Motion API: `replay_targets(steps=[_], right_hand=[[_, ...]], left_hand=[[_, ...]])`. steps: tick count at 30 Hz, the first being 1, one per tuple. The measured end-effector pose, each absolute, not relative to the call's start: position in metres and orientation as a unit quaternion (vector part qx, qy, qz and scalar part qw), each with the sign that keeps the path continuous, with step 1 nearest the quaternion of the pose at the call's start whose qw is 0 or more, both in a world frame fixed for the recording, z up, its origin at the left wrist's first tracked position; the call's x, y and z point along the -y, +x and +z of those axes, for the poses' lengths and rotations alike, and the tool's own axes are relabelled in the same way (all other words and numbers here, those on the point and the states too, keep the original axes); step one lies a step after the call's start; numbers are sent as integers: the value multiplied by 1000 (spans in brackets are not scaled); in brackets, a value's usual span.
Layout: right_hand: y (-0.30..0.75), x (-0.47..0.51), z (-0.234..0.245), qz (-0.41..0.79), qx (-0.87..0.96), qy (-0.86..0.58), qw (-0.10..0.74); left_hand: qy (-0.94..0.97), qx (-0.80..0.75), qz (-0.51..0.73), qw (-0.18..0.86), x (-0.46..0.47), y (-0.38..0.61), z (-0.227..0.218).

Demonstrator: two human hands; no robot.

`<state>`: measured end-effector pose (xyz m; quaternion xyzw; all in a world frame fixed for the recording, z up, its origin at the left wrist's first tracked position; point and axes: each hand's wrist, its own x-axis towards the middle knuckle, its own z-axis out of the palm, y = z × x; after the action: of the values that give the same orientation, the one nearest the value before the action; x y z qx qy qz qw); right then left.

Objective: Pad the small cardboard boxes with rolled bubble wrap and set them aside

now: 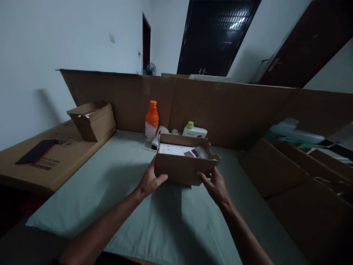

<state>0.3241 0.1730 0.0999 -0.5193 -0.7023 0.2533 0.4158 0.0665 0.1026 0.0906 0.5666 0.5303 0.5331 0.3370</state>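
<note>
A small open cardboard box (179,169) sits on a pale green cloth (116,184) in the middle of the view. Inside it lie a white sheet or card and some darker small items that I cannot name. My left hand (150,180) grips the box's near left corner, thumb on the front wall. My right hand (215,186) holds the near right corner with its fingers on the front wall. Right behind the box stand an orange bottle (151,121) and a white container with a green cap (194,130).
A tall cardboard wall (234,106) runs behind the cloth. On the left, a flat carton (49,158) bears a dark flat object (37,151) and another open box (93,121). Cardboard pieces (289,173) and pale objects lie at right.
</note>
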Motion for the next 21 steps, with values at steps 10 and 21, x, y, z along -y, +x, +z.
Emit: replay_targets(steps=[10,21], right_hand=[[219,-151,81,361,780,-346,377],[242,-156,46,364,786,-361,344]], left_hand=[[414,-718,534,167,22,18,57],[516,-568,562,309,0,-50,43]])
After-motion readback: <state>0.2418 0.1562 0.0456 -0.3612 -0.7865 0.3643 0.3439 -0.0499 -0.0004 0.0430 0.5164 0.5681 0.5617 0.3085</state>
